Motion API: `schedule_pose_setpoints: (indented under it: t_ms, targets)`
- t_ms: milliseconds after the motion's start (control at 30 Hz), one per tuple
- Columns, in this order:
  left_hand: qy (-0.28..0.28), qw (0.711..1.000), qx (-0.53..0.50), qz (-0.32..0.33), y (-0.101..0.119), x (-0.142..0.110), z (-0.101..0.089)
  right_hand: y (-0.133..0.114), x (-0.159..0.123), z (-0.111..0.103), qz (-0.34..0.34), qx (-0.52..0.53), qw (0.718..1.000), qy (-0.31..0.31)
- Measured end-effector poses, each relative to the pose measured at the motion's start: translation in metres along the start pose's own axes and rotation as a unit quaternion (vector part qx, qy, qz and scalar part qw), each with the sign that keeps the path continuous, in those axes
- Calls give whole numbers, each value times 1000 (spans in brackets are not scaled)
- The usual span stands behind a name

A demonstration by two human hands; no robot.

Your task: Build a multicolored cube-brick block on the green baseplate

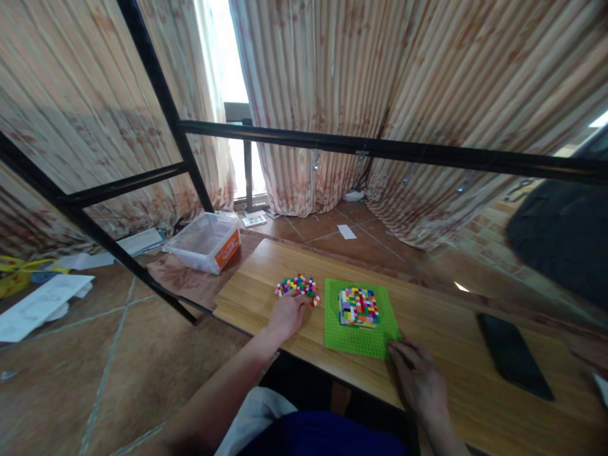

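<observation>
A heap of small loose toy bricks [298,283] in many colours lies on the wooden table. My left hand [286,315] is at the near side of the heap, fingertips bent down together among the bricks; whatever is between them is too small to make out. To the right lies a green studded baseplate [335,332]. On it stands a low rectangular block built of multicoloured bricks [360,307], with an uneven top. My right hand [420,375] grips the baseplate's near right corner with thumb and fingers; its other fingers are curled.
A black phone [513,354] lies on the table's [441,354] right side. Beyond the left end, a clear plastic box [199,244] with an orange label sits on the floor. Black metal bars [304,135] cross behind the table, before the curtains [323,76]. Papers [45,304] lie on the floor at left.
</observation>
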State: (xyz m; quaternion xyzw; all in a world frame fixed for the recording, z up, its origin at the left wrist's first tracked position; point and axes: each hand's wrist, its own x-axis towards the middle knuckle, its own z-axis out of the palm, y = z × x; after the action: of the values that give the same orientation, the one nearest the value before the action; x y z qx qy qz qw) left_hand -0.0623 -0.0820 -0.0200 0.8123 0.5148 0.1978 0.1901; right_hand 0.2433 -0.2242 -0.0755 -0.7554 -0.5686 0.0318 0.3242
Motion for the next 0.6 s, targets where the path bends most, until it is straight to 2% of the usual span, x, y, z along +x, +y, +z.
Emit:
schedule_pose_setpoints:
  t_ms: [167, 333, 467, 600]
  targets:
    - [22, 998, -54, -15, 5, -3, 0, 0, -2, 1, -10, 35, 999, 3]
    - [42, 980, -195, -1, 35, 1, 6, -4, -8, -3, -13, 44, 999, 2]
    - [34, 970, -240, 33, 63, 16, 9, -8, -14, -4, -8, 44, 999, 2]
    - [32, 964, -257, 56, 76, 43, 15, -11, -15, -4, 5, 44, 999, -1]
